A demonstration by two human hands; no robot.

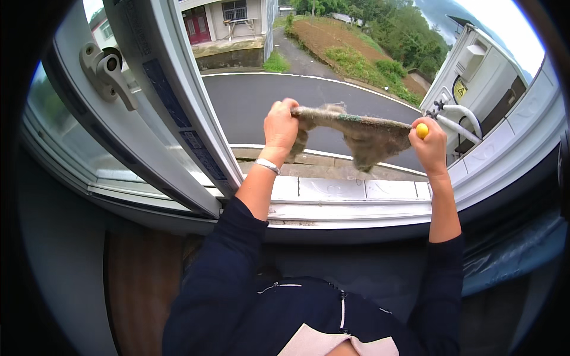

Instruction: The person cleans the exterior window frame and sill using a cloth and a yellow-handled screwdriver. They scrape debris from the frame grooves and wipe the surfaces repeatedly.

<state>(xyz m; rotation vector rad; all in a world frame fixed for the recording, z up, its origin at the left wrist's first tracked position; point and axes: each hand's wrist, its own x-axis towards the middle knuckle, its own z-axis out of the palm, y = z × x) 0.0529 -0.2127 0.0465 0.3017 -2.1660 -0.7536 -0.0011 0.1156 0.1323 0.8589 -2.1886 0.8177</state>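
A worn, dirty greyish-brown cloth (372, 138) is stretched between my two hands, outside the open window and above the tiled outer sill (331, 188). My left hand (281, 124) grips its left end, and a silver bangle circles that wrist. The right end is in my right hand (428, 141); a small round yellow thing (422, 130) shows at that fist, and I cannot tell what it is. Loose, ragged parts of the cloth hang below its taut upper edge.
At the left stands a window sash (167, 102) with a handle (116, 80). The white window track (347, 213) runs below my hands. An outdoor air-conditioner unit (476, 75) with wrapped pipes (461, 127) is at the right. A road (325, 102) lies beyond and below.
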